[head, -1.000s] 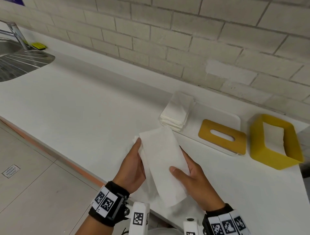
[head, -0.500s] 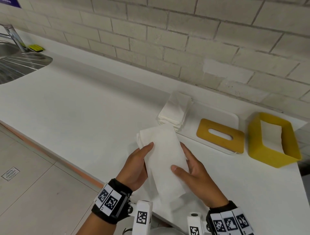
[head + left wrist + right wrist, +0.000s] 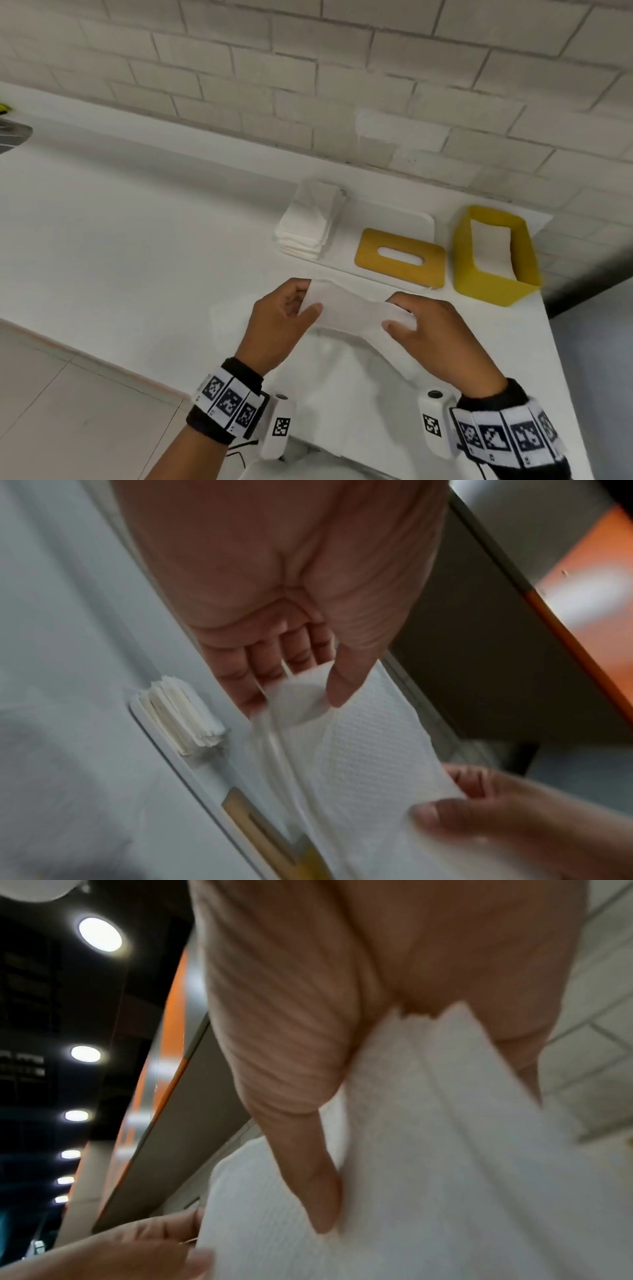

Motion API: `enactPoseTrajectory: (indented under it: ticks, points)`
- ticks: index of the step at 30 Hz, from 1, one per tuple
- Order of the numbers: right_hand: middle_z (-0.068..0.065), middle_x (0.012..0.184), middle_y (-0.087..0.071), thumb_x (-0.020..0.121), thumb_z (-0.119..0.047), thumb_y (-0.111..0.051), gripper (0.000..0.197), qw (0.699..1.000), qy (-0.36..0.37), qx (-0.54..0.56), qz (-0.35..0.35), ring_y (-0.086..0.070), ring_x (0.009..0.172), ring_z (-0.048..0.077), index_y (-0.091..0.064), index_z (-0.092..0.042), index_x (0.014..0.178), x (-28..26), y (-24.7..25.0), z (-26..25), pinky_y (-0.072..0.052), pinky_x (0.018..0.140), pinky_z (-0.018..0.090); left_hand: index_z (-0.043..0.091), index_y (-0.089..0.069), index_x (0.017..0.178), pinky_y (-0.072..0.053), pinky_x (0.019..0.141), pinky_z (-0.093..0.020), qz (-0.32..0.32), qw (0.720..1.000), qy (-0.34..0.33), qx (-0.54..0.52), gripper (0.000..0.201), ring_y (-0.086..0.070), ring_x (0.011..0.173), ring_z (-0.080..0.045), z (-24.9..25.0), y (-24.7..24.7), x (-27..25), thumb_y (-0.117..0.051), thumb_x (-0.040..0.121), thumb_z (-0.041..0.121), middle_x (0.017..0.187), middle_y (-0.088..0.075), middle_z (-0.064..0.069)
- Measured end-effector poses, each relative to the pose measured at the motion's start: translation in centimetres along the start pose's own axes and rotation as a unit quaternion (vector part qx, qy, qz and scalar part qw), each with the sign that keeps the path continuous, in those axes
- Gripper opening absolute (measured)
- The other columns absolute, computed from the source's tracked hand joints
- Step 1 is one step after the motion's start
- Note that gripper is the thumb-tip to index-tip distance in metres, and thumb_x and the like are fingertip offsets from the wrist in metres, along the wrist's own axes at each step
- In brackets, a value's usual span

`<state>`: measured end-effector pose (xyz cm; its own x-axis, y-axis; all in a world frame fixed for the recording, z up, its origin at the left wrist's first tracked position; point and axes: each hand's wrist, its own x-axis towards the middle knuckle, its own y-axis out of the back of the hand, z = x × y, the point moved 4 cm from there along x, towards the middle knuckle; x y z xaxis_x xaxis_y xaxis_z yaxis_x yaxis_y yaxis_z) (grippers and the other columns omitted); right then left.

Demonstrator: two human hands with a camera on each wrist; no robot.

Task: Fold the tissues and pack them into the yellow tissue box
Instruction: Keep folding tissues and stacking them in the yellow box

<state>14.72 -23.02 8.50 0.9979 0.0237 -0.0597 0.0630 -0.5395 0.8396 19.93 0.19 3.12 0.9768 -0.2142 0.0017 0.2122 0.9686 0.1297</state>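
A flat stack of folded white tissues [image 3: 310,224] sits on the left end of a white tray [image 3: 394,219]. Nearer, the left hand [image 3: 279,325] pinches 1 end of an embossed white tissue [image 3: 352,310] between thumb and fingers, held above the white counter [image 3: 137,240]; the right hand [image 3: 435,335] pinches the other end, the sheet stretched between them. On the tray's right lies a yellow slotted lid [image 3: 400,257]. Rightmost stands the open, rectangular yellow tissue box [image 3: 493,253], white tissue inside.
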Motion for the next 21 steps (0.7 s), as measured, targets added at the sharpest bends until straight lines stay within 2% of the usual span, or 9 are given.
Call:
enactPoseTrajectory:
  ticks: [3, 6, 9, 11, 14, 17, 21]
  points:
    - [-0.019, 0.103, -0.069, 0.095, -0.032, -0.063, 0.012, 0.996, -0.028, -0.077, 0.019, -0.063, 0.097, 0.008, -0.065, -0.036, 0.106, -0.5, 1.8, 2.5, -0.052, 0.081, 0.032, 0.029, -0.071, 0.100, -0.051, 0.071, -0.014, -0.037, 0.995, -0.025, 0.090, 0.021, -0.067, 0.074, 0.000, -0.3, -3.2, 0.5, -0.075, 0.091, 0.010, 0.079, -0.070, 0.024]
    - [-0.016, 0.106, -0.067, 0.097, -0.032, -0.060, 0.011, 0.990, -0.061, -0.129, 0.012, -0.061, 0.098, 0.011, -0.062, -0.037, 0.106, -1.5, 2.8, 4.5, -0.048, 0.077, 0.029, 0.035, -0.070, 0.094, -0.049, 0.071, -0.010, -0.069, 0.991, -0.033, 0.106, 0.025, -0.067, 0.074, 0.001, -0.2, -6.4, 1.0, -0.075, 0.091, 0.011, 0.078, -0.070, 0.027]
    - [-0.014, 0.106, -0.066, 0.098, -0.033, -0.057, 0.013, 0.985, -0.086, -0.149, 0.002, -0.061, 0.098, 0.013, -0.059, -0.037, 0.110, -2.3, 3.2, 6.5, -0.050, 0.077, 0.031, 0.029, -0.074, 0.101, -0.054, 0.079, -0.015, -0.078, 0.992, -0.041, 0.096, 0.023, -0.072, 0.082, -0.005, -0.6, -8.5, 1.4, -0.075, 0.090, 0.009, 0.085, -0.073, 0.022]
    - [-0.013, 0.104, -0.064, 0.098, -0.034, -0.056, 0.017, 0.983, -0.094, -0.159, -0.005, -0.062, 0.100, 0.013, -0.057, -0.035, 0.115, -2.8, 3.1, 7.9, -0.047, 0.075, 0.030, 0.031, -0.073, 0.103, -0.058, 0.084, -0.020, -0.085, 0.989, -0.044, 0.109, 0.025, -0.073, 0.086, -0.007, -1.4, -9.5, 1.8, -0.076, 0.089, 0.011, 0.088, -0.075, 0.017]
    - [-0.017, 0.100, -0.059, 0.097, -0.035, -0.060, 0.019, 0.984, -0.100, -0.146, -0.022, -0.059, 0.094, 0.006, -0.056, -0.037, 0.115, -3.1, 2.1, 9.5, -0.045, 0.074, 0.027, 0.037, -0.071, 0.105, -0.057, 0.090, -0.021, -0.102, 0.983, -0.054, 0.145, 0.033, -0.071, 0.094, -0.004, -2.7, -10.5, 2.0, -0.080, 0.087, 0.011, 0.097, -0.076, 0.017]
    - [-0.016, 0.105, -0.061, 0.097, -0.035, -0.059, 0.018, 0.982, -0.099, -0.153, -0.042, -0.061, 0.097, 0.008, -0.054, -0.038, 0.114, -3.2, 1.2, 10.6, -0.047, 0.078, 0.030, 0.039, -0.069, 0.107, -0.056, 0.092, -0.023, -0.114, 0.975, -0.061, 0.178, 0.035, -0.069, 0.099, -0.002, -3.6, -11.4, 2.3, -0.079, 0.087, 0.012, 0.103, -0.075, 0.018]
    - [-0.014, 0.107, -0.061, 0.100, -0.030, -0.051, 0.017, 0.982, -0.091, -0.156, -0.051, -0.060, 0.100, 0.010, -0.055, -0.036, 0.116, -2.7, 0.9, 11.2, -0.039, 0.071, 0.028, 0.043, -0.069, 0.108, -0.058, 0.090, -0.029, -0.110, 0.969, -0.062, 0.212, 0.030, -0.068, 0.094, -0.009, -4.3, -12.4, 2.9, -0.076, 0.089, 0.020, 0.105, -0.073, 0.020]
